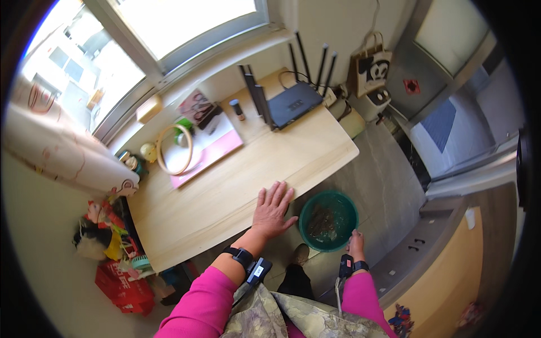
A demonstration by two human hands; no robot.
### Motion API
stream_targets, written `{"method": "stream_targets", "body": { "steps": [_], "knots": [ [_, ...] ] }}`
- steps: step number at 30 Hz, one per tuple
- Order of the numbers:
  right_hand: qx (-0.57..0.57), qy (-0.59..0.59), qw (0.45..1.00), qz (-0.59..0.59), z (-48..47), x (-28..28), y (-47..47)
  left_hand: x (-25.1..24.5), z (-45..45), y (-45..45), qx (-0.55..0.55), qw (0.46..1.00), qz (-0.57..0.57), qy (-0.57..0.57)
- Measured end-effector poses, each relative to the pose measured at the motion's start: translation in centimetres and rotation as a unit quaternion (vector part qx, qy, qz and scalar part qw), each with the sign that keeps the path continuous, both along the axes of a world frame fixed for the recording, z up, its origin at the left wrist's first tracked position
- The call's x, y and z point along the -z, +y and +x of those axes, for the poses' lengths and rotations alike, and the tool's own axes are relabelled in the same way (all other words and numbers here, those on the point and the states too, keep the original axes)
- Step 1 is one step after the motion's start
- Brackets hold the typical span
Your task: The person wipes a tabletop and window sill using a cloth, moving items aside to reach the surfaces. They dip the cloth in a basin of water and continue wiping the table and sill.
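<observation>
My left hand (272, 211) lies palm down near the front edge of the light wooden table (236, 186), fingers a little apart and nothing held. My right hand (356, 244) grips the near right rim of a green plastic basin (350, 205). Inside the basin is a dark brown mass (322, 222) with pale bits; I cannot tell what it is. The basin is in front of the table edge, above the grey tiled floor (382, 169).
A black router (296, 105) with several antennas stands on the table. Left of it are a small bottle (237, 110), a pink-and-white board (211, 156) and a wooden hoop (158, 150). A cabinet (456, 253) stands to the right. My shoe (300, 254) is below the table edge.
</observation>
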State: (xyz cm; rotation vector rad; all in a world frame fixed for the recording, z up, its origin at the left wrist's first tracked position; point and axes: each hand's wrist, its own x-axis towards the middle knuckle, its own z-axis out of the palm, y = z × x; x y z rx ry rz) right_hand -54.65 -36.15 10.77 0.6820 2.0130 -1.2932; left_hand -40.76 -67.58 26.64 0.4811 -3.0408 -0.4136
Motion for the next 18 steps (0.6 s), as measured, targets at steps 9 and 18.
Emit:
{"method": "stream_targets", "body": {
  "steps": [9, 18],
  "knots": [
    [-0.43, 0.575, 0.695, -0.043, 6.5, -16.4, -18.0, -0.5, 17.1, -4.7, -0.178, 0.98, 0.06, 0.061],
    [-0.696, 0.6, 0.391, 0.063, 12.9, -14.5, -30.7, 1.4, 23.8, -6.7, -0.209, 0.978, 0.016, -0.006]
  ]
}}
